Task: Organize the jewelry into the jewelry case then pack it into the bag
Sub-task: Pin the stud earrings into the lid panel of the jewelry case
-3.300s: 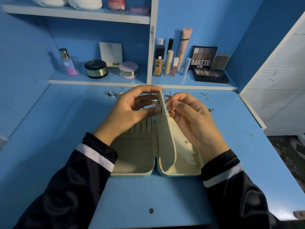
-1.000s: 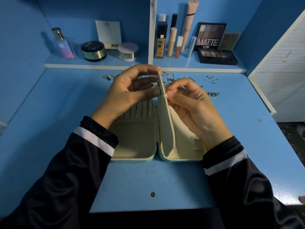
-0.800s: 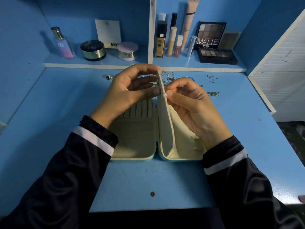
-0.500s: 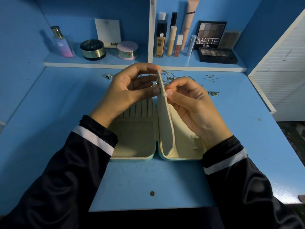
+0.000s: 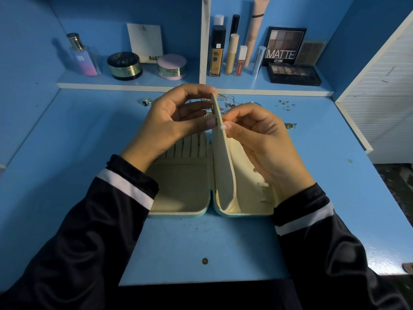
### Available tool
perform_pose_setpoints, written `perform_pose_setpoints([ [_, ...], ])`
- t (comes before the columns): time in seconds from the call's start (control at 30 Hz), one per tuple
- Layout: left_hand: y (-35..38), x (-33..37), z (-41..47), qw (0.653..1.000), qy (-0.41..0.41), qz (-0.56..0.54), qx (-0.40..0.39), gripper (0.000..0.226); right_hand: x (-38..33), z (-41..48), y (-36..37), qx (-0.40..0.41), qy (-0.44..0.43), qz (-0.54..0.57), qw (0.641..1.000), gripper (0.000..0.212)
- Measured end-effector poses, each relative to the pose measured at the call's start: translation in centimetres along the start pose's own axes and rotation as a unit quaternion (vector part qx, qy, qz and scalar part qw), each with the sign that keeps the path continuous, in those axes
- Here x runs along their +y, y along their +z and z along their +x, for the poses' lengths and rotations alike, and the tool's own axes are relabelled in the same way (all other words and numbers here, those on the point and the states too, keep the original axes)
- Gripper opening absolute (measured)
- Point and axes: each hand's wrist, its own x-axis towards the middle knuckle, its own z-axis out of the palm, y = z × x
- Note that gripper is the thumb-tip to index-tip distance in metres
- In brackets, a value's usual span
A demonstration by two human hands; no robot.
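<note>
The risk here is a small one slipping away: a gold-coloured piece (image 5: pixel 212 120) sits at the upper edge of the divider flap (image 5: pixel 223 171), and if either pinch loosens before it is seated it could drop into the jewelry case (image 5: pixel 178 186) or skitter off across the tabletop (image 5: pixel 89 130). The flap is soft and stands only because it is held, so pushing unevenly from one side would likely fold it over and pull the piece askew. The left hand (image 5: pixel 169 121) has its fingers (image 5: pixel 196 108) curled over the flap's top, with the thumb pressed to its near face. The right hand (image 5: pixel 263 142) pinches the same spot from the other side, fingers closed tight; whether it also holds a tiny backing I cannot tell. The case lies open flat near the middle of the tabletop, under both hands. It is pale cream inside with a light teal shell, with ring slots (image 5: pixel 187 146) along the far end of its left half and little strap tabs in the right. Beyond the hands, loose items wait: a tangle of chains (image 5: pixel 225 103), a ring (image 5: pixel 146 102), scattered studs (image 5: pixel 285 104) and a pendant (image 5: pixel 290 125). They are fine, light things, and the chains look prone to knotting if grabbed in a bunch. No bag is in view.
</note>
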Motion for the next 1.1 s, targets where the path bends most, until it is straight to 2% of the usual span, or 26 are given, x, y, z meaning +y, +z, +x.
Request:
perform_pose_setpoints([
  [0.5, 0.06, 0.09, -0.02, 1.000, -0.001, -0.004, 0.001, 0.047, -0.56, -0.57, 0.36, 0.020, -0.062, -0.150, 0.986, 0.007],
  [1.1, 0.26, 0.05, -0.09, 1.000, 0.005, 0.006, 0.002, 0.046, -0.54, -0.72, 0.59, 0.021, -0.108, -0.254, 0.961, 0.007],
])
